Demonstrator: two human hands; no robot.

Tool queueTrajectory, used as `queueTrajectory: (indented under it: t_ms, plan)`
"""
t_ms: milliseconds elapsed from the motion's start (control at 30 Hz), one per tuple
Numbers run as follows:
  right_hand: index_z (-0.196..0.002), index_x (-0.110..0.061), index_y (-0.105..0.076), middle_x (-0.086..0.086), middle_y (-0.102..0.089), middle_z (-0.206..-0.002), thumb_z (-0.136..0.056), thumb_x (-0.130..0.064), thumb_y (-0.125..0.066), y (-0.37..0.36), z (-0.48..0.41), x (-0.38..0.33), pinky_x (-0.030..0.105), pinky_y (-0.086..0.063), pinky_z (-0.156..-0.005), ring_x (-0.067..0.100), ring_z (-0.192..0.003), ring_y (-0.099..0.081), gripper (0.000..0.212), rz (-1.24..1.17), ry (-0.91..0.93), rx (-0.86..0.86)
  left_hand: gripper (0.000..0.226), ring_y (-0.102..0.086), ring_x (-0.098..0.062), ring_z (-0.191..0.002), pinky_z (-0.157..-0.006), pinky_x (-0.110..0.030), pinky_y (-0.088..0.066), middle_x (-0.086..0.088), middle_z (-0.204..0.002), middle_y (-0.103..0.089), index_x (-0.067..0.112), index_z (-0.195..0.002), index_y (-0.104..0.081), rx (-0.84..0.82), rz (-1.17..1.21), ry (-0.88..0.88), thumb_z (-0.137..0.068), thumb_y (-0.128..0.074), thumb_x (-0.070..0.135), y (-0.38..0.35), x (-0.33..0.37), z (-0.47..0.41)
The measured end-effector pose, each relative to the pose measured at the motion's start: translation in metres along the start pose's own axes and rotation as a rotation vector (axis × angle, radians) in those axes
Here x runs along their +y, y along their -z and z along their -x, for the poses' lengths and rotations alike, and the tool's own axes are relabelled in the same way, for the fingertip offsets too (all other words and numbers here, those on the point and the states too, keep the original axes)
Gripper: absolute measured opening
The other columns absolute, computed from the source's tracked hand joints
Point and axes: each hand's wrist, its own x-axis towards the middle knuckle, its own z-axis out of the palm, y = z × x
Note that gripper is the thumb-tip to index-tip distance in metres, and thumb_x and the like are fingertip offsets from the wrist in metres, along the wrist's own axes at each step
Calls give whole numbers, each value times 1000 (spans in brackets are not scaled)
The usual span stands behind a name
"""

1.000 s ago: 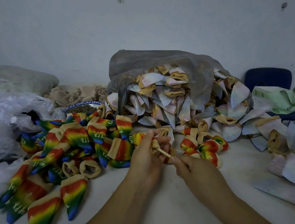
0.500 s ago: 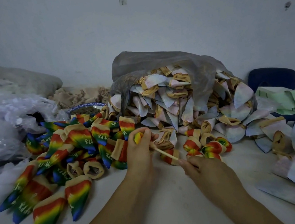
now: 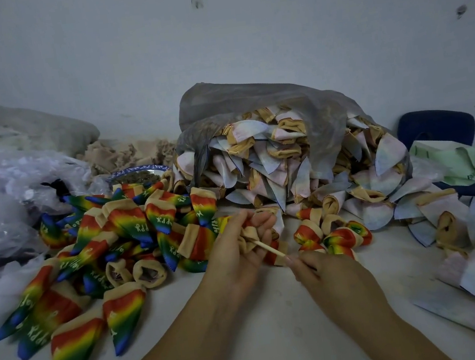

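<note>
Above the table's [image 3: 279, 339] front edge, your left hand [image 3: 233, 255] gripped the beige cuff [image 3: 247, 237] steady so your right hand [image 3: 332, 281], pinching the stick [image 3: 270, 249], could poke inside.

Sock [image 3: 247, 235]: beige cuff bunched up, rainbow-print body w/ yellow showing at top. Held off the table in L hand [image 3: 234, 258]. Stick [image 3: 270, 248]: thin, pale wood, tilted. Upper end sits at the cuff folds, lower end pinched by R hand [image 3: 332, 279].
</note>
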Motion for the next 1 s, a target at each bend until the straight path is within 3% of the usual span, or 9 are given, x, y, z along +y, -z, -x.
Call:
queueTrajectory:
  t_ms: [100,233,333,500,633,767,933,1000]
  plan:
    - [-78,-30,-58,-6,-58,-66,-88,-65,-24,0,-1,1,24,-42,-53,7,-62,-55,50,-10,13,13,30,-74,-21,-91,-66,-28,-60,-14,-106,-75,9,-77,-77,-47,12,79,-90,-61,31,1,2,1]
    - [-77,-33,-56,-7,-58,-66,-89,-64,-27,4,0,2,22,-39,-52,5,-61,-53,44,5,18,16,34,-74,-23,-92,-71,-31,-60,-17,-107,-74,7,-77,-79,-52,-66,113,-83,-64,37,0,2,3]
    - [-73,-37,-50,-8,-52,-61,-92,-61,-30,8,1,2,19,-34,-49,4,-59,-50,37,25,2,3,32,-75,-23,-86,-66,-28,-60,-17,-96,-75,7,-79,-74,77,-248,1,-93,-61,34,-3,-5,0]
    - [-73,-29,-51,-7,-47,-59,-94,-61,-30,10,0,2,22,-35,-51,6,-58,-48,43,73,-27,-11,37,-74,-17,-74,-63,-24,-56,-5,-79,-76,18,-64,-77,188,-379,-185,-96,-60,24,-1,-6,-3]
    - [-66,-31,-46,-5,-45,-56,-93,-60,-33,11,0,0,21,-31,-49,8,-55,-46,42,29,-8,-23,40,-73,-17,-77,-63,-25,-57,-7,-80,-75,17,-63,-78,115,-327,-115,-97,-60,26,0,-8,-2]
    - [-62,-34,-43,-7,-46,-56,-92,-59,-34,12,1,-2,20,-27,-46,7,-54,-46,40,-6,22,-21,49,-66,-13,-68,-75,-35,-53,-4,-71,-69,17,-58,-75,43,-374,-92,-99,-51,30,-5,-12,2]
    - [-77,-37,-62,-10,-61,-66,-90,-60,-36,3,4,-11,19,-41,-54,3,-62,-56,36,-165,-11,-2,52,-49,-15,-59,-64,-33,-41,-3,-60,-50,17,-54,-57,-77,-463,-53,-100,-39,35,-13,-14,8]
    - [-73,-39,-60,-10,-65,-71,-86,-63,-37,-3,4,-18,23,-48,-60,1,-68,-59,35,-291,-70,11,52,-49,-14,-58,-62,-34,-38,-2,-59,-50,17,-53,-53,-115,-460,-14,-99,-37,38,-17,-19,11]
